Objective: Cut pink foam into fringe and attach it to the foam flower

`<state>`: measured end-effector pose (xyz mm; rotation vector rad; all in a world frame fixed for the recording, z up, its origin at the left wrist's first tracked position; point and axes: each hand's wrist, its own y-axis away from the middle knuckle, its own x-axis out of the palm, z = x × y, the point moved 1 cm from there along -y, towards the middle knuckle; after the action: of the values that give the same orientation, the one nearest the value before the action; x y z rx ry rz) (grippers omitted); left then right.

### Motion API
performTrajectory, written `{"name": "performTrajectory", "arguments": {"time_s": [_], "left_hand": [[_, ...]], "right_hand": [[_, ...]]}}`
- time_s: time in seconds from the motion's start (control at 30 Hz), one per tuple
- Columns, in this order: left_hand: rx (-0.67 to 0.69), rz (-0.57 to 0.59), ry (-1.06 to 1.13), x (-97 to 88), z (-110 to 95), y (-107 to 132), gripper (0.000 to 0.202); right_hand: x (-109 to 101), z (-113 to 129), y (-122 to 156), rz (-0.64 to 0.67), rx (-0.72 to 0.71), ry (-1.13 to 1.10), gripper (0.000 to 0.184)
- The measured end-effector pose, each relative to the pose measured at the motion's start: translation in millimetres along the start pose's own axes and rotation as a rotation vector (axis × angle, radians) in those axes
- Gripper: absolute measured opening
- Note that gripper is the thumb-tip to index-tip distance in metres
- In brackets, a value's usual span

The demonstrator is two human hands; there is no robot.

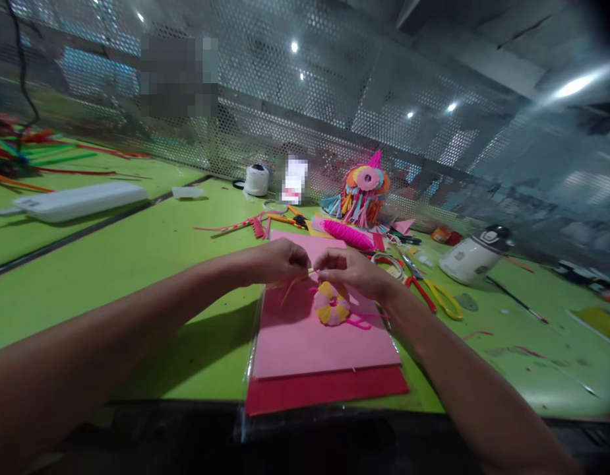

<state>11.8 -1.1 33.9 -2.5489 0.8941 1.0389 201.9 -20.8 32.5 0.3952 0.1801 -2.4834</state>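
Note:
Over a stack of pink paper (324,353), both hands meet with fingertips almost touching. My left hand (285,259) is closed in a pinch on a thin yellowish strip (310,270), which spans the small gap between the hands. My right hand (348,269) pinches at the strip's other side; its exact fingertip contact is too small to make out. More thin strands (289,291) hang below the left fingers. Just under my right hand lies a pink and yellow paper flower (332,303) with a shiny centre and a bright pink cord (359,322).
Red paper (329,390) lies under the pink sheets in a clear sleeve. Yellow-handled scissors (443,298), a pink yarn bundle (348,234) and a tasselled paper ornament (366,188) stand beyond. A white glue gun-like white-and-black container (475,254) is at right, a power strip (87,201) at left.

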Motion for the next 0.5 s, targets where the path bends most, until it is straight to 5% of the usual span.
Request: {"name": "performTrajectory", "arguments": {"time_s": [0.37,0.5], "left_hand": [[-0.009,0.078,-0.041,4.8,8.3,-3.5,0.024],[-0.014,0.081,0.032,4.4,11.1,-4.6,0.024]], "right_hand": [[0.7,-8.6,-7.1,-0.024,0.046,0.201,0.019],[-3.7,-15.4,-11.8,-0.143,-0.088,0.349,0.015]]}}
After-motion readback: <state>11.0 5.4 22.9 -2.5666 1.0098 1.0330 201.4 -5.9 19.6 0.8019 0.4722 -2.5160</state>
